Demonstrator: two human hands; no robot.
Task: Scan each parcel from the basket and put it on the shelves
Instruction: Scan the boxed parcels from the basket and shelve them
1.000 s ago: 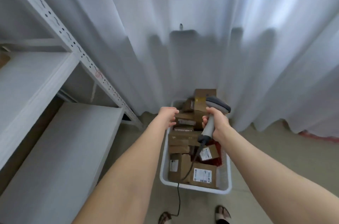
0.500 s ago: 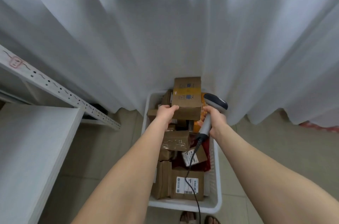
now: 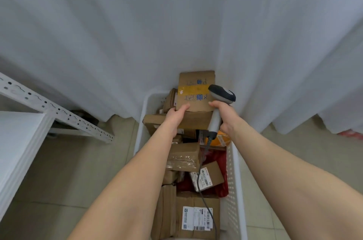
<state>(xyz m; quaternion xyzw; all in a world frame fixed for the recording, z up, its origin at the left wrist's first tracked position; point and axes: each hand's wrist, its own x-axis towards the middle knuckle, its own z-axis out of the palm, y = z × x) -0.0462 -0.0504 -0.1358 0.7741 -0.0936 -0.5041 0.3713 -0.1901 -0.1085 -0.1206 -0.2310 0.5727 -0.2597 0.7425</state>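
Both hands have come up a little since half a second ago, and the yellow-taped parcel (image 3: pixel 196 92) has risen with them, standing higher over the heap, while the shelf (image 3: pixel 17 141) has slid further off beyond the left forearm.

The left hand (image 3: pixel 176 114) grips the parcel's lower left corner, thumb laid up its front face, the other fingers curled round the edge. The parcel stands upright between the two hands, its printed face towards the person. I see no barcode label on that side, so it probably needs turning before it can be read.

The right hand (image 3: pixel 224 115) is wrapped round the handle of the scanner (image 3: pixel 221 96), one finger stretched out to touch the parcel's lower right corner, seemingly to steady it. The scanner's head sits just beside the parcel's right edge, and its cable (image 3: pixel 202 180) trails down beneath the right wrist.

Below both forearms the white basket (image 3: pixel 233 171) holds many more parcels (image 3: pixel 198 218), so the task looks far from done. A white curtain (image 3: pixel 176 23) hangs past the hands.
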